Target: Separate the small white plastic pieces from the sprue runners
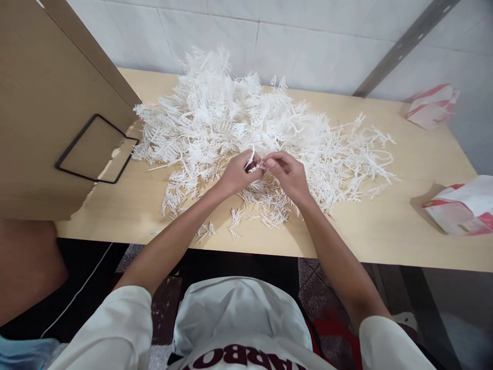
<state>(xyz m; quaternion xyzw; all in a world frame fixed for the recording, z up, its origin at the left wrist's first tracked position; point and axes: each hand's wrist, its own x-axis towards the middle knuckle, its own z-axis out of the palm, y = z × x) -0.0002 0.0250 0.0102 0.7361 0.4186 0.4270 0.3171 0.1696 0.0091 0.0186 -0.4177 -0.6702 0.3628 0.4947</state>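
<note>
A large heap of white, thin, branched plastic-like pieces (231, 118) covers the middle of the table, with loose sprigs along its near side. At the heap's near edge, my left hand (241, 172) is closed around a white branched strand (251, 156), whose curved end sticks up above the fingers. My right hand (287, 172) is right beside it, thumb and fingers pinched together close to the strand's end. Whatever sits between the right fingertips is too small to make out. Both hands almost touch over the heap.
A brown cardboard panel (57, 103) stands at the left, with a black wire frame (96, 149) against its torn lower edge. Two red-and-white paper bags, a far one (433, 107) and a near one (462, 208), stand on the right of the wooden table (370, 226). A tiled wall (285, 46) bounds the back.
</note>
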